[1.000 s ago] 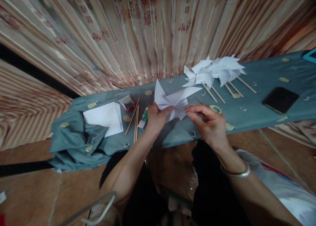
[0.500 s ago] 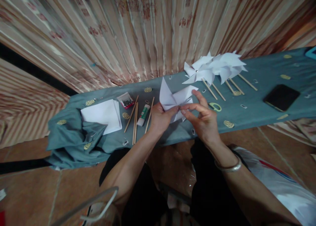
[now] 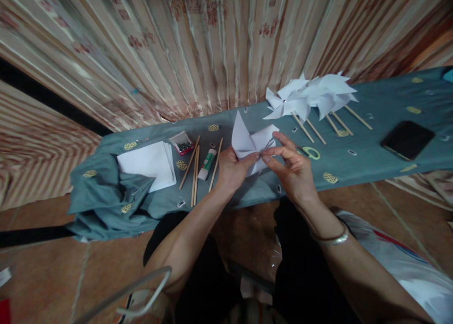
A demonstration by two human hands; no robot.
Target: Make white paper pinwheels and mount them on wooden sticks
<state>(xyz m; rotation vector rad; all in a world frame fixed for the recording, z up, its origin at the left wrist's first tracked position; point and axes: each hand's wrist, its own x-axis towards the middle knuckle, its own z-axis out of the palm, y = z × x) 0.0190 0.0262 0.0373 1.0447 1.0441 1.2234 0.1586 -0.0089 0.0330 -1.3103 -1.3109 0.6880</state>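
A folded white paper pinwheel point(image 3: 242, 134) is held up over the cloth-covered table between my two hands. My left hand point(image 3: 230, 169) is closed on its left side, thumb pressed near the centre. With thumb and index finger, my right hand point(image 3: 290, 167) pinches at the centre, while its other fingers bend against the right blade. Whatever small thing sits between the fingertips is too small to make out. Left of my left hand lie a wooden stick point(image 3: 216, 163), a glue stick point(image 3: 207, 164), more wooden sticks point(image 3: 195, 178) and a small open box of metal pins point(image 3: 182, 144).
A stack of white paper point(image 3: 145, 166) lies at the left on the green cloth point(image 3: 106, 149). Several pinwheels on sticks point(image 3: 295, 97) rest at the back right. Green-handled scissors point(image 3: 312, 153) and a black phone point(image 3: 407, 140) lie to the right. A striped curtain point(image 3: 212, 50) hangs behind.
The view has shifted slightly, so everything sits a little further right. Both hands keep hold of the pinwheel, and its right blade is bent a little further in toward the centre.
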